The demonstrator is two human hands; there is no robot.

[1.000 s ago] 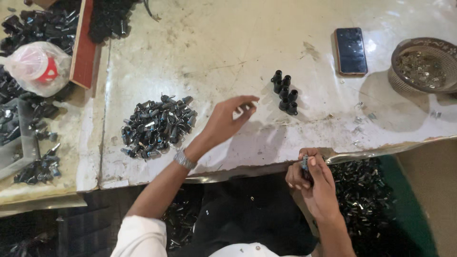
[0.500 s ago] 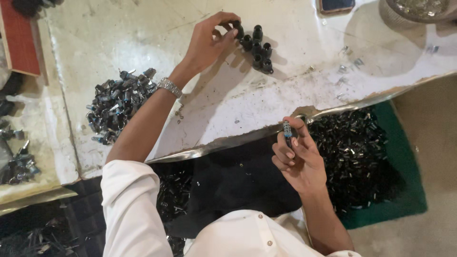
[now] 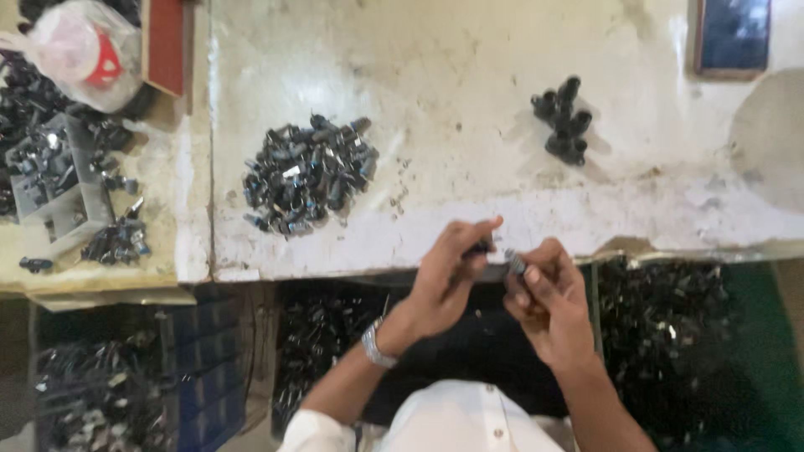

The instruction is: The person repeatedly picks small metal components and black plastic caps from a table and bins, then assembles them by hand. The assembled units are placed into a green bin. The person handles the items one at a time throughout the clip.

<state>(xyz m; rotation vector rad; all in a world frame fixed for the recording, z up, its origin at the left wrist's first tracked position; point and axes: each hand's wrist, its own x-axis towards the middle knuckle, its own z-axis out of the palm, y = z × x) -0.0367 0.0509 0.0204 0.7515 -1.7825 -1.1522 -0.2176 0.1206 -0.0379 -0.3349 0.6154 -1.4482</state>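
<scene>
Hands met at the near table edge (image 3: 352,264): your left hand (image 3: 448,276) pinched a dark part (image 3: 479,248), your right hand (image 3: 548,301) gripped a small threaded piece (image 3: 514,262). Loose pile (image 3: 308,174) lay far left, upright cluster (image 3: 563,120) far right; nothing stood between them.

Your phone (image 3: 734,38) lying flat at the table's far right edge, dark rectangular screen with a brownish rim, a knotted clear plastic bag (image 3: 77,52) with something red inside at far left.
</scene>
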